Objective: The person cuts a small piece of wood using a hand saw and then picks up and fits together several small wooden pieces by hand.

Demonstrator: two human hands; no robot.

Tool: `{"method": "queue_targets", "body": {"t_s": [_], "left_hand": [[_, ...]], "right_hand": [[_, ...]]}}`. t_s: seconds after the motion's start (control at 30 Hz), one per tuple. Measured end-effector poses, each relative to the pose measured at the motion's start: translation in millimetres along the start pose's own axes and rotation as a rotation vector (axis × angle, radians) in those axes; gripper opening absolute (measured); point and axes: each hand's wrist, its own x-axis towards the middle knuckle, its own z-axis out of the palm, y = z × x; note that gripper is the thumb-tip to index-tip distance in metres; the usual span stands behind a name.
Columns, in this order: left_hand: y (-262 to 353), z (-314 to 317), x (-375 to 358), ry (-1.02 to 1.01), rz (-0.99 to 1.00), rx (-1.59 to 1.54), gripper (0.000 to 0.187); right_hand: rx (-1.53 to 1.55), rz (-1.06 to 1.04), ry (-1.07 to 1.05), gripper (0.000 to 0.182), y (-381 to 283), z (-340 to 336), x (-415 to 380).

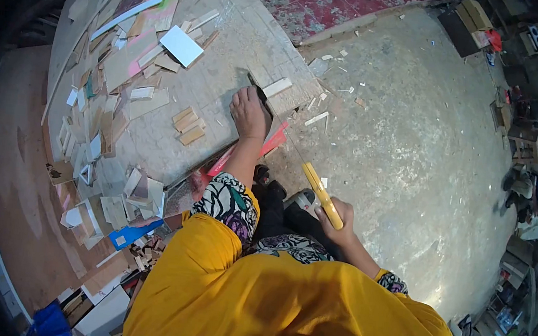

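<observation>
My left hand point(248, 111) rests near the worktable's corner, fingers bent and pressed together over a dark, narrow piece point(266, 101). What lies under the fingers is hidden. Just right of it is a short pale block point(278, 87). My right hand point(336, 220) is wrapped round the lower end of a yellow handle point(320, 192), beyond the table edge. A thin blade or rod runs from this handle up and left to the table edge, near my left hand. Several small wood blocks point(189, 125) lie left of my left forearm.
Wood scraps cover the left part of the worktable point(232, 48), with a white panel point(181, 46) among them. Red material point(274, 141) shows below the table edge. Offcuts lie on the concrete floor point(408, 136). People and clutter are at the far right.
</observation>
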Motion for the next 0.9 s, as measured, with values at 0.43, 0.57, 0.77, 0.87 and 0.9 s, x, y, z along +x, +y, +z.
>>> {"method": "queue_targets", "body": {"t_s": [0.43, 0.57, 0.77, 0.87, 0.9], "left_hand": [[0, -6, 2, -0.041, -0.037, -0.024, 0.027], [-2, 0, 3, -0.027, -0.020, -0.024, 0.027], [-4, 4, 0, 0.004, 0.035, -0.021, 0.025], [-6, 5, 1, 0.010, 0.039, -0.017, 0.024], [-6, 4, 0, -0.012, 0.037, -0.018, 0.023]], "right_hand": [[0.044, -0.075, 0.030, 0.020, 27, 27, 70], [0.018, -0.070, -0.002, 0.017, 27, 24, 36], [0.029, -0.031, 0.021, 0.015, 11, 8, 15], [0.032, -0.029, -0.004, 0.013, 6, 7, 15], [-0.007, -0.020, -0.009, 0.013, 8, 7, 12]]}}
